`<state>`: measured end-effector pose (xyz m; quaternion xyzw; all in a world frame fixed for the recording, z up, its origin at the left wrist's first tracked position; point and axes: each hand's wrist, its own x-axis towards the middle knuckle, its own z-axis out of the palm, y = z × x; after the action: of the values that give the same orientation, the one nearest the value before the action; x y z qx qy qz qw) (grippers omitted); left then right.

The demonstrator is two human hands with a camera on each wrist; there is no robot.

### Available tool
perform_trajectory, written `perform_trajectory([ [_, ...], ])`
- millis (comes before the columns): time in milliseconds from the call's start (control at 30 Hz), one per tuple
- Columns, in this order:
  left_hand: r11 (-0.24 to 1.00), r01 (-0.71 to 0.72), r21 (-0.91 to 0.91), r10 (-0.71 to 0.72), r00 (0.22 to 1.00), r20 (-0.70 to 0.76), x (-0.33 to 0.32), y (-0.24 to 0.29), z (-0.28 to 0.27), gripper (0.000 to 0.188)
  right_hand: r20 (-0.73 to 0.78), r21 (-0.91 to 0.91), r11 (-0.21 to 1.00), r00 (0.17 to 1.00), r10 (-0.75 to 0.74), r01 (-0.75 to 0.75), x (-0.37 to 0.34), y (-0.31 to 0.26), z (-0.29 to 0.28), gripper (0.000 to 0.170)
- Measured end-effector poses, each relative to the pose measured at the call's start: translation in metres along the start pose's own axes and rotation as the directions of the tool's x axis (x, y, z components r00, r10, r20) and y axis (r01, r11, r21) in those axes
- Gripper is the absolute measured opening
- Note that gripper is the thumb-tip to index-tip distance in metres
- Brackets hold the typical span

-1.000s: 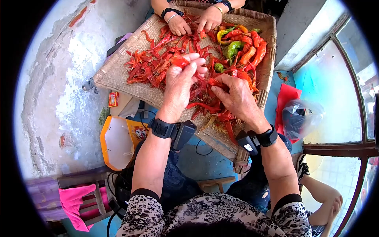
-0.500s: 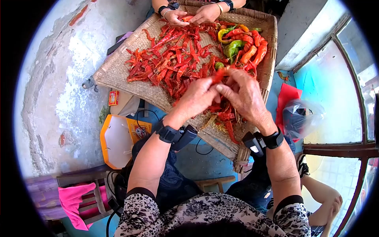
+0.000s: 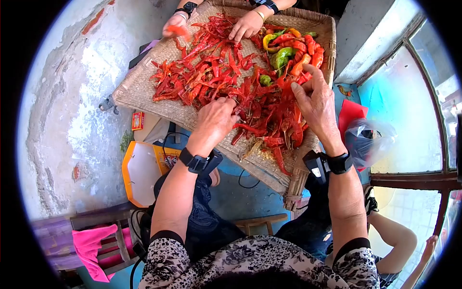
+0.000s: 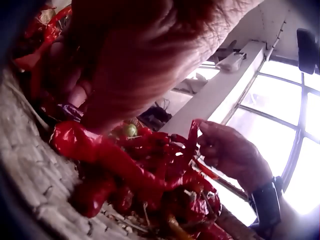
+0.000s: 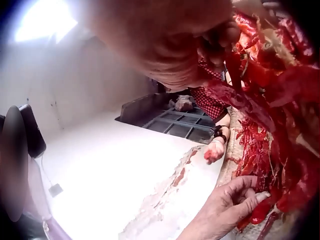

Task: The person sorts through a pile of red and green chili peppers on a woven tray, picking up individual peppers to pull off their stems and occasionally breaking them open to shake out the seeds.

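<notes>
Your right hand [image 3: 318, 107] pinches 1 red pepper [image 4: 193, 139] over the woven tray [image 3: 137, 94]; your left hand [image 3: 214, 121] reaches into the pepper pile [image 3: 195, 79], its grip impossible to tell.

Red peppers [image 3: 197, 82], a green one [image 3: 282, 58], tan basket [image 3: 139, 86], black-and-white floral shirt [image 3: 260, 257], pink cloth [image 3: 91, 248], blue floor [image 3: 231, 197], orange-and-white box [image 3: 144, 173], black wristbands [image 3: 195, 161].
</notes>
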<state>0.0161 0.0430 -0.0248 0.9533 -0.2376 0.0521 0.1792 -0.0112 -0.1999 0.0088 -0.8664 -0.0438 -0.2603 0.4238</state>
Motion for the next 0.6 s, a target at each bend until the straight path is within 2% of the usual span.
perform_trajectory([
  [33, 0.998, -0.032, 0.056, 0.032, 0.999, 0.014, -0.001, -0.001, 0.002, 0.022, -0.033, -0.023, 0.999, 0.999, -0.035, 0.034, 0.001, 0.0, 0.003, 0.041],
  [67, 0.992, -0.065, 0.11, 0.063, 0.998, 0.029, -0.001, -0.002, 0.004, 0.021, -0.033, -0.025, 0.999, 0.999, -0.036, 0.035, 0.0, -0.002, 0.004, 0.041],
  [133, 0.996, -0.072, 0.05, 0.073, 0.997, -0.013, 0.001, -0.004, 0.001, 0.019, 0.014, 0.062, 0.997, 0.999, -0.047, 0.046, -0.002, -0.015, 0.004, 0.035],
  [200, 0.99, 0.006, -0.14, -0.024, 0.992, -0.127, 0.008, -0.006, -0.006, 0.016, 0.088, 0.084, 0.991, 0.989, -0.116, 0.109, -0.006, -0.022, 0.011, 0.016],
  [233, 0.963, 0.132, -0.237, -0.142, 0.99, -0.027, 0.01, -0.004, -0.015, 0.013, 0.122, 0.125, 0.98, 0.978, -0.169, 0.154, -0.009, -0.022, 0.016, 0.017],
  [267, 0.962, 0.134, -0.236, -0.143, 0.989, -0.024, 0.011, -0.003, -0.016, 0.013, 0.155, 0.169, 0.966, 0.962, -0.223, 0.197, -0.011, -0.023, 0.021, 0.017],
  [300, 0.788, 0.189, -0.586, -0.21, 0.977, 0.033, 0.012, -0.001, -0.016, 0.014, 0.23, 0.18, 0.977, 0.96, -0.159, 0.119, -0.012, -0.029, 0.023, 0.02],
  [333, 0.489, 0.223, -0.843, -0.25, 0.962, 0.109, 0.013, 0.001, -0.017, 0.017, 0.244, 0.172, 0.973, 0.951, -0.192, 0.152, -0.014, -0.028, 0.029, 0.025],
  [367, 0.449, 0.205, -0.87, -0.193, 0.973, 0.129, 0.01, 0.003, -0.02, 0.02, 0.299, 0.183, 0.979, 0.943, -0.146, 0.094, -0.015, -0.031, 0.031, 0.029],
  [400, 0.448, 0.208, -0.87, -0.197, 0.972, 0.131, 0.009, 0.006, -0.02, 0.02, 0.354, 0.19, 0.981, 0.93, -0.099, 0.033, -0.017, -0.033, 0.034, 0.033],
  [433, 0.376, 0.153, -0.914, -0.142, 0.984, 0.107, 0.008, 0.011, -0.018, 0.019, 0.357, 0.191, 0.981, 0.929, -0.096, 0.028, -0.018, -0.034, 0.037, 0.033],
  [467, 0.297, 0.103, -0.949, -0.09, 0.993, 0.079, 0.007, 0.015, -0.016, 0.019, 0.347, 0.276, 0.961, 0.932, -0.107, 0.008, -0.019, -0.034, 0.041, 0.034],
  [500, 0.303, 0.106, -0.947, -0.083, 0.993, 0.084, 0.007, 0.018, -0.016, 0.02, 0.338, 0.357, 0.934, 0.934, -0.117, -0.013, -0.02, -0.034, 0.043, 0.035],
  [533, 0.299, 0.112, -0.948, -0.088, 0.992, 0.089, 0.006, 0.019, -0.016, 0.02, 0.345, 0.357, 0.934, 0.932, -0.113, -0.019, -0.02, -0.032, 0.044, 0.035],
  [600, 0.422, 0.078, -0.903, -0.023, 0.997, 0.076, 0.007, 0.018, -0.016, 0.022, 0.303, 0.299, 0.954, 0.947, -0.108, 0.013, -0.018, -0.03, 0.043, 0.031],
])
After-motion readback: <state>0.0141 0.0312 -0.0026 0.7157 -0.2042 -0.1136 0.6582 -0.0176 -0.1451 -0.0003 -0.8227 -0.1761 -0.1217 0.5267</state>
